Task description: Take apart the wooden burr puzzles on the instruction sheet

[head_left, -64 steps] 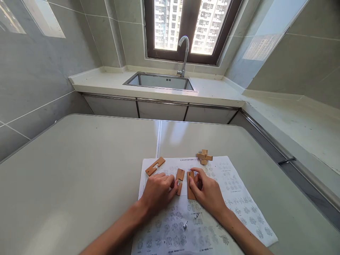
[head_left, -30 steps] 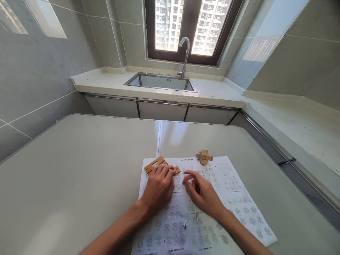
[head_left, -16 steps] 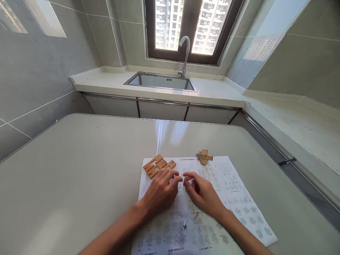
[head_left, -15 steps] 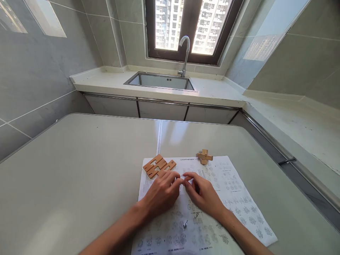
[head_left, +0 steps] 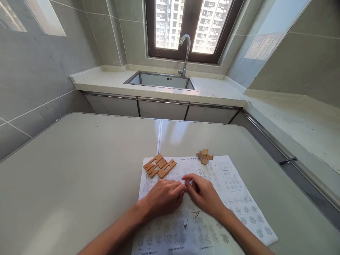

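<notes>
My left hand (head_left: 166, 195) lies over the printed sheet (head_left: 212, 233), its fingers curled and pointing right. Its fingertips meet those of my right hand (head_left: 202, 194), whose thumb and fingers are bent together. Anything between the fingertips is hidden. Just beyond my left hand lie three flat wooden puzzle pieces with cut-out slots: one marked 1 (head_left: 153, 162), a middle one (head_left: 156, 168) set against it, and one marked 2 (head_left: 167, 169) beside them. An assembled wooden burr puzzle (head_left: 204, 156), shaped like a cross, rests at the sheet's far edge.
The sheet carries small diagrams and lies on a pale table (head_left: 79, 170) with a seam running away from me. Past the table, a counter (head_left: 212, 88) holds a sink (head_left: 162, 80) and a tap (head_left: 185, 53) below a window. A side counter (head_left: 297, 120) runs along the right.
My left hand has drawn back slightly toward me, and its fingers have come off the piece marked 2, which now shows fully. My right hand has hardly moved.
</notes>
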Demonstrator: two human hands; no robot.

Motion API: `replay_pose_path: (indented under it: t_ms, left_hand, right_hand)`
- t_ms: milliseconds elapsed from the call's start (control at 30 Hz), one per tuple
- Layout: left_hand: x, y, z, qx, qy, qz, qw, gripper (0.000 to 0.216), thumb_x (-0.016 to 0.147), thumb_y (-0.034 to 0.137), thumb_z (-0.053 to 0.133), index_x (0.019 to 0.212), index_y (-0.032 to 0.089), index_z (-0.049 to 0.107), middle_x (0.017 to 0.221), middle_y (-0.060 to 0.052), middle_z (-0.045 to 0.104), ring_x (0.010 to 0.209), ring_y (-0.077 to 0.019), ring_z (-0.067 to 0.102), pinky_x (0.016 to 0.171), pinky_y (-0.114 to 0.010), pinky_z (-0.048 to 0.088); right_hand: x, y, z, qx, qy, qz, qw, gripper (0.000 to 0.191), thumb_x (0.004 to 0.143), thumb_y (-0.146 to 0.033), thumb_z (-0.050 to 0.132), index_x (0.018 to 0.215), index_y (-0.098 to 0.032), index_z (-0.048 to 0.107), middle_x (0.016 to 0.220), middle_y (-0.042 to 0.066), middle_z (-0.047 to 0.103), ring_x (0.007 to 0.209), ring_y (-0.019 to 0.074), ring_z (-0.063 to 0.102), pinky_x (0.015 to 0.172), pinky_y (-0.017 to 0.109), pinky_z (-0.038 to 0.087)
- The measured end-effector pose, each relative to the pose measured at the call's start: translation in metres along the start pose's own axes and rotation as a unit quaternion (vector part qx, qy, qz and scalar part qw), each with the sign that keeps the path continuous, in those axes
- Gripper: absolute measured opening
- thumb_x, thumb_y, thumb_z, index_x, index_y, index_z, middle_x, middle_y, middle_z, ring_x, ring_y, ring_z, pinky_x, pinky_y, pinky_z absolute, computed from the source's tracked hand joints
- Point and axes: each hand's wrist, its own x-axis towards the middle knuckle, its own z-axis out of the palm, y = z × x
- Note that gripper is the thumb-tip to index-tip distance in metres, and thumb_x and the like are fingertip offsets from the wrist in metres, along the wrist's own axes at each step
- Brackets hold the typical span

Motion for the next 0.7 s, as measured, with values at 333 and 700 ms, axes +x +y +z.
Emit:
replay_pose_path:
  t_ms: [333,700]
  left_hand:
    - [0.0003,-0.0006,-0.0004,-0.010,-0.007,-0.004,1.000,0.021,0.096,0.007,0.046,0.091,0.020,0.062,0.076,0.000,0.074,0.062,-0.0177,0.069,0.054,-0.028,0.045]
    - [0.0014,0.0005,-0.0025,-0.015,-0.004,-0.004,1.000,0.019,0.096,0.008,0.047,0.089,0.020,0.060,0.075,-0.001,0.072,0.062,-0.0171,0.068,0.055,-0.027,0.046]
  right_hand:
    - [0.0004,-0.0006,-0.0016,-0.008,-0.007,-0.008,1.000,0.019,0.104,-0.027,0.050,0.104,-0.025,0.069,0.079,0.001,0.070,0.059,0.0168,0.056,0.056,0.029,0.044]
    - [0.0003,-0.0013,-0.0014,-0.011,-0.009,-0.009,1.000,0.019,0.104,-0.026,0.049,0.104,-0.026,0.068,0.081,0.001,0.071,0.060,0.0171,0.058,0.057,0.030,0.044]
